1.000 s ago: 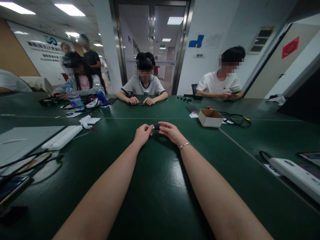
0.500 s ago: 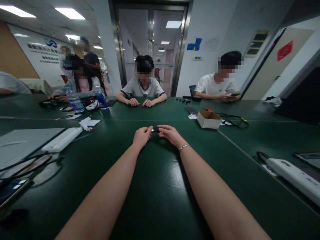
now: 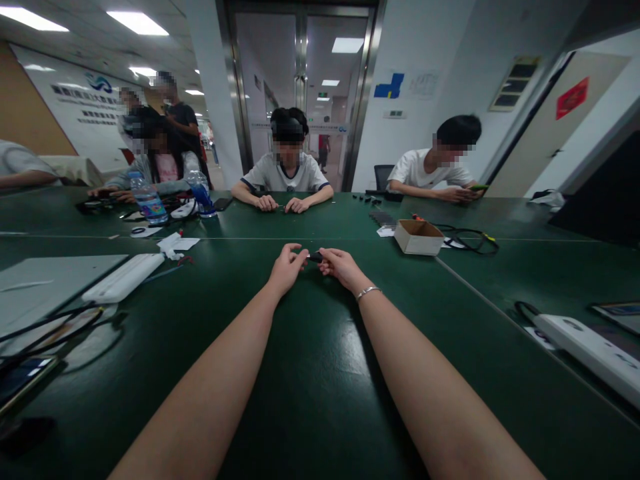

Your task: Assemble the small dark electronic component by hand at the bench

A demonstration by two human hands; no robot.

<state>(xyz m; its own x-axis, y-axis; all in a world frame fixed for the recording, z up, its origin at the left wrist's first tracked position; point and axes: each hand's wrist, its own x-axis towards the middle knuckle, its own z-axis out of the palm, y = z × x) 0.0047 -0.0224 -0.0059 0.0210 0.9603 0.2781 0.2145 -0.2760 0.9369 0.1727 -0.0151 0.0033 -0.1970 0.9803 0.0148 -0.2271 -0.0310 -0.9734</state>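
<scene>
Between my two hands, above the middle of the table, is a small black stick with a silvery end; it looks like a USB stick, though it is too small to be sure. My right hand, with a silver bangle at the wrist, pinches its black part between thumb and fingers. At the silvery end, the fingertips of my left hand close on the stick, its index finger arched up. The fingers partly cover the stick. Dark green tabletop lies below both forearms.
An open cardboard box stands right of my hands, near black cables. Power strips lie left and right. Bottles stand far left. A person sits opposite, hands on the table; another sits at right.
My left fingers have shifted on the silvery end, and the index finger is now raised and more arched. My right hand keeps its pinch on the black part.
</scene>
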